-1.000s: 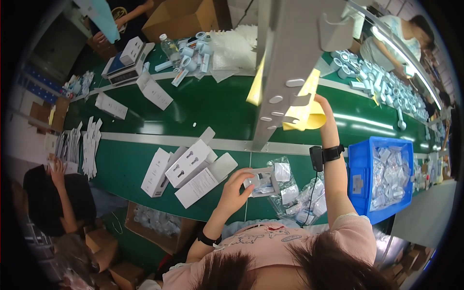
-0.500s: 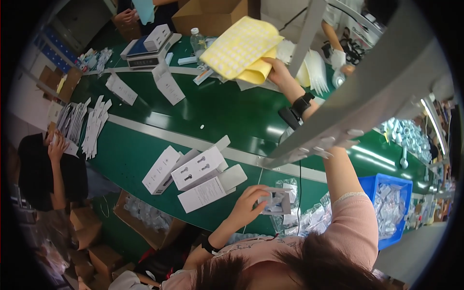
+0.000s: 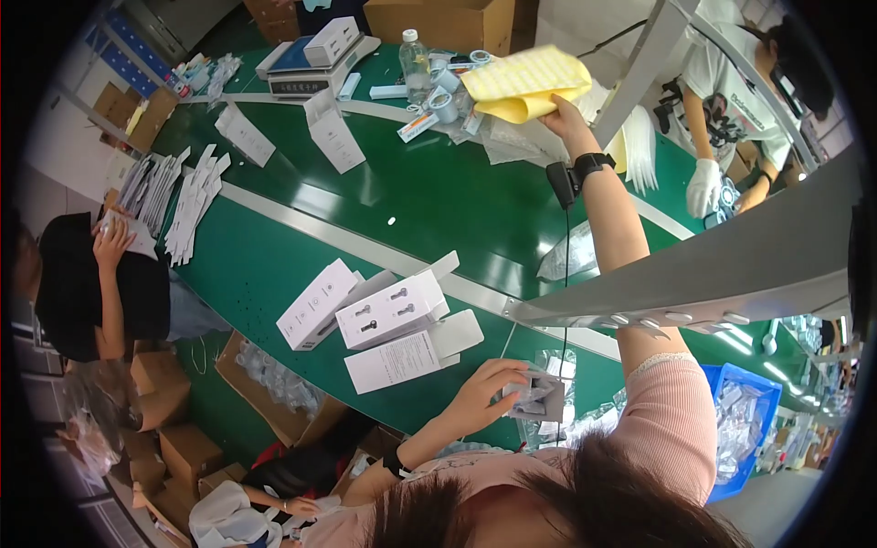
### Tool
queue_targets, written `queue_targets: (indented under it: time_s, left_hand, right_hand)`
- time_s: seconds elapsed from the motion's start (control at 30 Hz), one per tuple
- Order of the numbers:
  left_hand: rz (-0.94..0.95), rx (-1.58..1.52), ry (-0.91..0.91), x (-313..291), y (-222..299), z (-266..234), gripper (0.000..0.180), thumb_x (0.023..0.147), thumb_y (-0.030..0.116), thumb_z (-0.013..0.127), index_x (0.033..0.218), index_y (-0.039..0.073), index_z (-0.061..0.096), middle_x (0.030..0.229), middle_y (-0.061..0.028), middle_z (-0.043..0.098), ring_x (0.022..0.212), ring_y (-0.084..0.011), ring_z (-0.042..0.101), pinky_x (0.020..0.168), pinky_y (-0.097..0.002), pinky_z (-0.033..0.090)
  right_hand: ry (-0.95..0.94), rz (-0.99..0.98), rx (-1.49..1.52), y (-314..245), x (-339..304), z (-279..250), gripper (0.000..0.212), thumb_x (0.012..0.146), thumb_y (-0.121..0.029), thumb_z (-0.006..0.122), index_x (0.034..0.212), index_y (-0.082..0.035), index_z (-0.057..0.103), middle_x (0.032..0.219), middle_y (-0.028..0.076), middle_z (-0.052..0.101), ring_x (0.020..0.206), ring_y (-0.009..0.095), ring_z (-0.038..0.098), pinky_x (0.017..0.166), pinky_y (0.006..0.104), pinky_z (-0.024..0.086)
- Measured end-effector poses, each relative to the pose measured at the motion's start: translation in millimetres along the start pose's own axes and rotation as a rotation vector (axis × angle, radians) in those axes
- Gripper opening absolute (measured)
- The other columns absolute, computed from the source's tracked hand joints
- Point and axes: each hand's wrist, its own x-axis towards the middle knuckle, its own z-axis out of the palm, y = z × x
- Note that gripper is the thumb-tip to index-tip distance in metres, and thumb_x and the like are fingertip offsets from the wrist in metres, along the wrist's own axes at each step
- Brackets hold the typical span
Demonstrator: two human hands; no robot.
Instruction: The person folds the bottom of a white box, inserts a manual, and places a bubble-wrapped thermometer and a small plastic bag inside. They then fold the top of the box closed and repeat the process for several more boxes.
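Note:
My right hand reaches to the far side of the table, fingers closed on a folded bundle of yellow sheets with rows of pale patches. Just left of the bundle lie light blue handheld gadgets. Close to my body, my left hand grips a small open carton with a clear plastic bag inside. Left of that hand lie three white printed boxes: one with icons, one with product pictures and one with lines of text, their flaps raised.
A grey metal post crosses in front of my right arm. At right is a blue bin of bagged parts. White boxes stand on the green table's far strip, near a scale and a bottle. Co-workers sit left and right.
The view has shifted. My right hand has drawn the yellow sheets rightward, uncovering light blue gadgets beside the bottle. My left hand keeps the carton, which is turned slightly.

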Motion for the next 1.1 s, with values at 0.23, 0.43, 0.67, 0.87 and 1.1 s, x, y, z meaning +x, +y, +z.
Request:
queue_targets:
  time_s: [0.23, 0.43, 0.67, 0.87, 1.1]
  left_hand:
    - [-0.004, -0.032, -0.021, 0.2, -0.5, 2.3, 0.019, 0.077, 0.005, 0.056, 0.096, 0.003, 0.056, 0.115, -0.0098, 0.048, 0.107, -0.0255, 0.045, 0.091, -0.0323, 0.036]
    - [-0.024, -0.051, 0.045, -0.3, 0.1, 5.7, 0.019, 0.076, 0.006, 0.058, 0.094, 0.003, 0.057, 0.113, -0.0126, 0.051, 0.109, -0.0256, 0.046, 0.088, -0.0326, 0.039]
    - [0.045, 0.013, 0.103, -13.7, -1.6, -1.3, 0.025, 0.077, 0.011, 0.059, 0.1, 0.004, 0.053, 0.121, -0.0155, 0.044, 0.114, -0.0279, 0.043, 0.089, -0.0337, 0.039]
    - [0.038, -0.245, 0.194, -10.8, -2.9, 5.2, 0.033, 0.08, 0.015, 0.058, 0.109, 0.005, 0.047, 0.126, -0.0152, 0.04, 0.117, -0.0275, 0.04, 0.09, -0.0354, 0.039]
    - [0.007, -0.212, 0.219, -1.9, -3.9, 10.0, 0.038, 0.081, 0.016, 0.056, 0.115, 0.004, 0.043, 0.127, -0.0133, 0.039, 0.117, -0.0249, 0.04, 0.091, -0.0342, 0.037]
  right_hand:
    - [0.223, -0.3, -0.365, -24.2, 25.9, -29.3, 0.044, 0.088, -0.011, 0.046, 0.127, 0.001, 0.031, 0.125, 0.016, 0.041, 0.11, 0.027, 0.046, 0.093, 0.0387, 0.04]
    - [0.287, -0.507, -1.5, -46.7, -26.0, -28.8, 0.048, 0.079, -0.029, 0.06, 0.114, 0.003, 0.049, 0.109, 0.017, 0.056, 0.097, 0.026, 0.056, 0.081, 0.0309, 0.046]
    - [0.067, -0.486, -1.345, -64.6, -246.9, -30.6, 0.035, 0.088, -0.017, 0.048, 0.118, 0.001, 0.047, 0.11, 0.009, 0.055, 0.1, 0.02, 0.054, 0.083, 0.0293, 0.045]
    - [0.14, -0.706, -1.932, -98.0, -286.3, -157.6, 0.053, 0.071, -0.009, 0.06, 0.122, -0.007, 0.045, 0.113, 0.02, 0.051, 0.104, 0.033, 0.05, 0.09, 0.0396, 0.04]
    - [-0.666, -0.904, -2.554, 33.5, -215.0, -101.0, 0.044, 0.075, -0.008, 0.054, 0.118, -0.019, 0.05, 0.124, 0.009, 0.044, 0.115, 0.03, 0.044, 0.091, 0.0423, 0.04]
